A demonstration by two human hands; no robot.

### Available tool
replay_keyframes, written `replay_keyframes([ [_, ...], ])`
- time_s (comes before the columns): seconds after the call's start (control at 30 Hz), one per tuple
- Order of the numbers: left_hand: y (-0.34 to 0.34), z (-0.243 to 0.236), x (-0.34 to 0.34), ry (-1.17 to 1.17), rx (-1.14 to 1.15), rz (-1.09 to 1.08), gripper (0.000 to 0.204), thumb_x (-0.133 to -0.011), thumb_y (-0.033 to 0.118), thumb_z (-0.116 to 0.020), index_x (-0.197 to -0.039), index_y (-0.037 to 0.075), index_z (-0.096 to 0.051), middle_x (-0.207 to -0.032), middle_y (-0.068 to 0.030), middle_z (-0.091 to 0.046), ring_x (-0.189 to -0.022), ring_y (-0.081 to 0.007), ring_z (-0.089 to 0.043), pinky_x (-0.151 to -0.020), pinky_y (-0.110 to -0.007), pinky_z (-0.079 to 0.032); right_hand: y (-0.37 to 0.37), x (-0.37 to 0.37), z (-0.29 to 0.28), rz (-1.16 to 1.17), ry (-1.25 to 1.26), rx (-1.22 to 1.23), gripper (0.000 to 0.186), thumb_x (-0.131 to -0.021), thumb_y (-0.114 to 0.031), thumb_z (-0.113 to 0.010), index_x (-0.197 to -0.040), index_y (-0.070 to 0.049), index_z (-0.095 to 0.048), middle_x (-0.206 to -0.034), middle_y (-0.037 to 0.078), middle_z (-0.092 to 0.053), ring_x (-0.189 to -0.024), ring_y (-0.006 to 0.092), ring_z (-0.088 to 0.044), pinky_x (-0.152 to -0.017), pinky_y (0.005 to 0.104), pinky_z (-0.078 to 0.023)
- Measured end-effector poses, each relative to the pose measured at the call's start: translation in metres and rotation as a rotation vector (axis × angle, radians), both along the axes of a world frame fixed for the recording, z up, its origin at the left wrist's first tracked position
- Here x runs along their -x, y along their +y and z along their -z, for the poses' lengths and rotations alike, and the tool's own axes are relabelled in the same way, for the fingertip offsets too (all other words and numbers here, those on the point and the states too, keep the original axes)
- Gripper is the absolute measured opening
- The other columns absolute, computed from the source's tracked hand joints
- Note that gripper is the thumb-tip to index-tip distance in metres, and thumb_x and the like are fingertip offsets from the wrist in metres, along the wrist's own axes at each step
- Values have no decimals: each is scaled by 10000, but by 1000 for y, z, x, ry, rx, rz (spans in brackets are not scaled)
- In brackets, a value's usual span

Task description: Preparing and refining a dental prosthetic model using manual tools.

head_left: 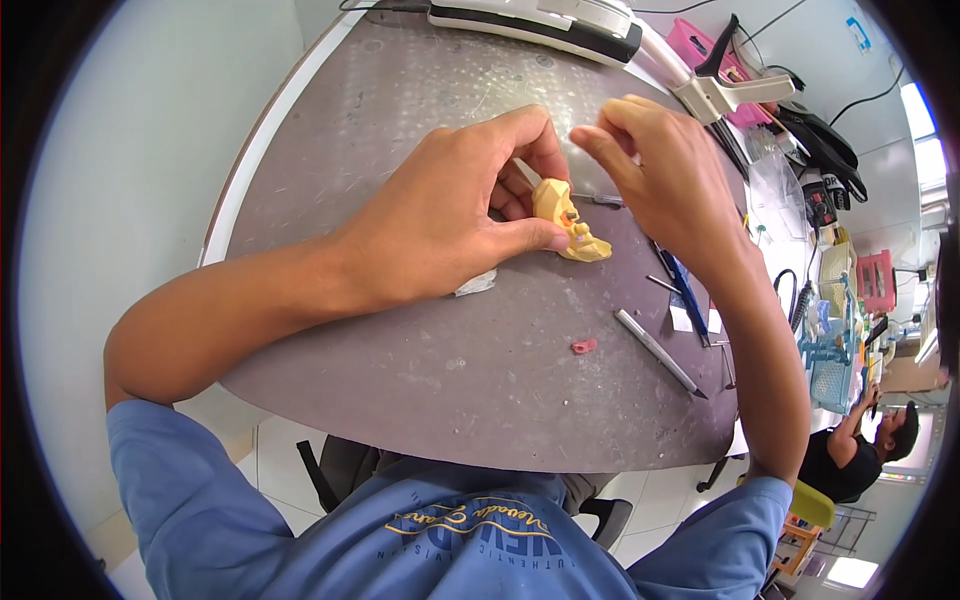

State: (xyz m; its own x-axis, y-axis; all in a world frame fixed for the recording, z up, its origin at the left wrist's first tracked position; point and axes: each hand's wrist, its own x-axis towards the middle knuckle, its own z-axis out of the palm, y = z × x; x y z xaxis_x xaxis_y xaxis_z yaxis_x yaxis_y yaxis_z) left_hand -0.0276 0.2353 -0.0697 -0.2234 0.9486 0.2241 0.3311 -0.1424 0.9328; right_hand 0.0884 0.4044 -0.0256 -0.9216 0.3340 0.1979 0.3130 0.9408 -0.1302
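My left hand (440, 210) holds a yellow plaster dental model (552, 205) just above the grey tabletop. Its thumb presses the near side, and its other fingers curl behind. Small tooth shapes and a bit of orange show on the model. To the right of it my right hand (655, 160) is raised, apart from the model. Its fingers are curled in, slightly blurred, and whatever they hold, if anything, is hidden. Beyond the model lies a thin metal instrument (603, 200). A small pink piece (584, 346) rests on the table nearer to me.
On the table's right lie a silver pen-like tool (660, 352) and a blue-handled tool (688, 300). A whitish scrap (477, 283) sits below my left wrist. A white lamp (540, 30) spans the far edge. Another person (852, 455) sits at far right, near baskets.
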Motion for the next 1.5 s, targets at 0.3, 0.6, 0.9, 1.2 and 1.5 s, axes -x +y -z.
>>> replay_keyframes([
  [0.3,-2,-1,2,168,-39,-67,310,-745,68,-794,-935,20,-555,-874,-59,-657,-810,-125,-649,-760,-274,-522,2,1,3,-111,90,226,169,-821,-132,-678,-933,-6,-669,-851,161,-679,-762,274,-665,-682,383,-497],
  [0.6,-3,-3,0,128,45,-112,310,-753,86,-800,-921,40,-544,-813,-30,-669,-759,-71,-626,-683,-215,-488,-27,-27,-5,-127,187,395,191,-847,-200,-660,-828,-14,-699,-687,69,-675,-676,138,-660,-649,262,-476],
  [0.9,-3,1,-5,204,-36,-78,203,-787,75,-764,-944,7,-654,-809,-28,-666,-744,-69,-627,-696,-216,-504,-37,-31,7,-97,121,395,146,-792,-143,-670,-802,3,-672,-714,-18,-634,-654,49,-454,-607,238,-359],
  [1.2,-14,-22,-8,189,111,-11,189,-824,115,-703,-928,-36,-655,-781,-119,-682,-694,-150,-626,-675,-290,-502,-40,-34,14,-167,144,309,124,-812,-118,-653,-808,6,-659,-737,-11,-646,-658,36,-482,-612,214,-385],
  [1.5,-15,-9,-16,255,-117,-96,128,-804,52,-681,-877,-46,-646,-740,-112,-655,-672,-120,-596,-649,-262,-486,-57,-38,21,-106,286,206,95,-779,-85,-702,-764,-6,-651,-684,36,-616,-620,95,-560,-568,234,-436],
])
